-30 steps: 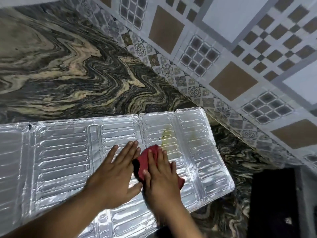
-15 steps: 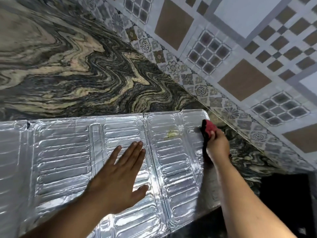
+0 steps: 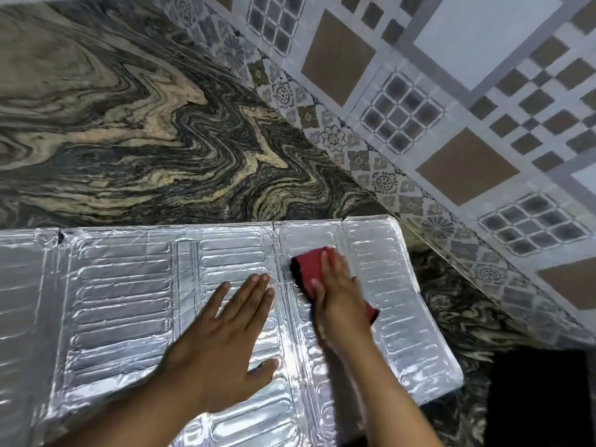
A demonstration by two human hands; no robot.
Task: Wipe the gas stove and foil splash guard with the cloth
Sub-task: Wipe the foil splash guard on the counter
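Note:
The silver foil splash guard (image 3: 122,291) lies flat on the marbled counter, its ribbed panels running from the left edge to the right of centre. My left hand (image 3: 222,343) rests flat on a middle panel with straight fingers. My right hand (image 3: 338,298) presses a red cloth (image 3: 309,262) onto the panel just right of the fold, fingers laid flat over it. Part of the cloth is hidden under the hand. The gas stove is not clearly in view.
The swirled dark and beige counter (image 3: 145,140) stretches behind the guard. A patterned tiled wall (image 3: 451,108) runs diagonally along the right. A black surface (image 3: 541,398) sits at the lower right beyond the guard's end.
My right hand has brought the cloth back from the guard's far right top corner leftwards onto the panel beside the fold. The left hand has stayed flat in place.

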